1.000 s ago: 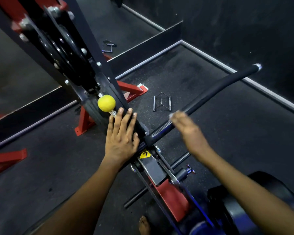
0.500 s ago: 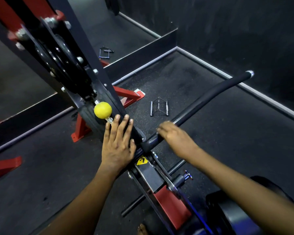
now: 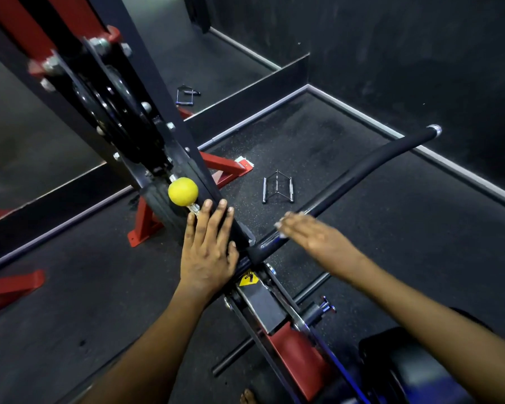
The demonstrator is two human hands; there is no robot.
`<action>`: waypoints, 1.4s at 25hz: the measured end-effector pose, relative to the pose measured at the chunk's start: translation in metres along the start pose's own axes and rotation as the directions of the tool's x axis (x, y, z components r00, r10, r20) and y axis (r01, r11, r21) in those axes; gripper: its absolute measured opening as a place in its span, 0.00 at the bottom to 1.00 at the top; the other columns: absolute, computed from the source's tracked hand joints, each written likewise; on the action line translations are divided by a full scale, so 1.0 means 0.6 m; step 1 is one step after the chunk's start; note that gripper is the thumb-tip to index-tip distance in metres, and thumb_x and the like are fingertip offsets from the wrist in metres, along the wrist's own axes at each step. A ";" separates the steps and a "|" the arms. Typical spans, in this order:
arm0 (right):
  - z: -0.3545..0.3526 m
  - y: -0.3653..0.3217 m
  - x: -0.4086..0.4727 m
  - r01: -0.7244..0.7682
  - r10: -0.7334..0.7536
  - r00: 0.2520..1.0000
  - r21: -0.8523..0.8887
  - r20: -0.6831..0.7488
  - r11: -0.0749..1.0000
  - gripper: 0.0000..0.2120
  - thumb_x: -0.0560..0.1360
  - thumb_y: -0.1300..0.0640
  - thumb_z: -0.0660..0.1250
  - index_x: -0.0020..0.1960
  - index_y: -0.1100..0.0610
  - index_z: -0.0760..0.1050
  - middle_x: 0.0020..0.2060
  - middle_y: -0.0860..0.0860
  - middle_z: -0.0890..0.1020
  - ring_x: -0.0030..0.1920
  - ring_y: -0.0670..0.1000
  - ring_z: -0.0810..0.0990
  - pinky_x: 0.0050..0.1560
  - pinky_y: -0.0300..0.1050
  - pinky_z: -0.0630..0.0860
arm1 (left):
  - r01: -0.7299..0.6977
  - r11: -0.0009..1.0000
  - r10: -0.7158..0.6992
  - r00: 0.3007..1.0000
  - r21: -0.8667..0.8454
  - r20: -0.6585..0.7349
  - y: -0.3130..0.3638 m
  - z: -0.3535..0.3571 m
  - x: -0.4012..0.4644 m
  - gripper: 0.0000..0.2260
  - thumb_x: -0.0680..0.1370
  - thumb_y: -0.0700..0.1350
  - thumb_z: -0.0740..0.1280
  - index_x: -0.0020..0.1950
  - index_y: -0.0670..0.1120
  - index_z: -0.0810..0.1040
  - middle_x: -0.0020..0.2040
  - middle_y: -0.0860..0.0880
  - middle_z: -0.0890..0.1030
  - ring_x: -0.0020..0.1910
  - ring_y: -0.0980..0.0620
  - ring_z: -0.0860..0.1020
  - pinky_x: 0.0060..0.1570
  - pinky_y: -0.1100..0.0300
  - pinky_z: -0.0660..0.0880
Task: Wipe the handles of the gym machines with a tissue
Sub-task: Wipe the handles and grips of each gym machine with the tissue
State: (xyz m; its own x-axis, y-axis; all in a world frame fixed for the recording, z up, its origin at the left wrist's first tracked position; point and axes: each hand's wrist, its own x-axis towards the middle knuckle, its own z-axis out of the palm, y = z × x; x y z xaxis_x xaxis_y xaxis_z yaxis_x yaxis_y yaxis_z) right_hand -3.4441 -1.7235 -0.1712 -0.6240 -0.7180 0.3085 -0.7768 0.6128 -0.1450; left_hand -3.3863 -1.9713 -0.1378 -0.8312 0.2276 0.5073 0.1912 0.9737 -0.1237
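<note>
Right hand (image 3: 312, 237) slid outward along handle bar (image 3: 370, 173), blurred, grip unclear, left hand (image 3: 207, 246) flat on frame (image 3: 169, 158).

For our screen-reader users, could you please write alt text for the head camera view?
A person's left hand rests flat on a gym machine's black frame beside a yellow knob, while the blurred right hand passes over the long black padded handle. A small metal grip attachment lies on the dark floor beyond.
</note>
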 end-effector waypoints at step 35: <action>-0.055 0.249 -0.005 -0.609 0.600 0.780 0.001 -0.177 0.793 0.25 0.68 0.78 0.61 0.64 0.64 0.73 0.62 0.61 0.75 0.67 0.62 0.70 0.70 0.55 0.59 | 0.067 0.951 0.140 0.780 -0.303 0.610 0.161 0.077 0.122 0.27 0.84 0.56 0.51 0.79 0.59 0.39 0.64 0.47 0.67 0.52 0.44 0.79 0.45 0.51 0.73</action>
State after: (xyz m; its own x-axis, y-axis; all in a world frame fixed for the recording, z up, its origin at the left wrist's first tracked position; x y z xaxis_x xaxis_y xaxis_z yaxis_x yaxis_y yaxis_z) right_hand -3.5557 -1.6187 -0.1628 -0.9378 -0.1343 0.3201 -0.2358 0.9232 -0.3035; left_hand -3.4528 -1.8608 -0.1517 -0.9401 0.3099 -0.1419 0.2843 0.9426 0.1752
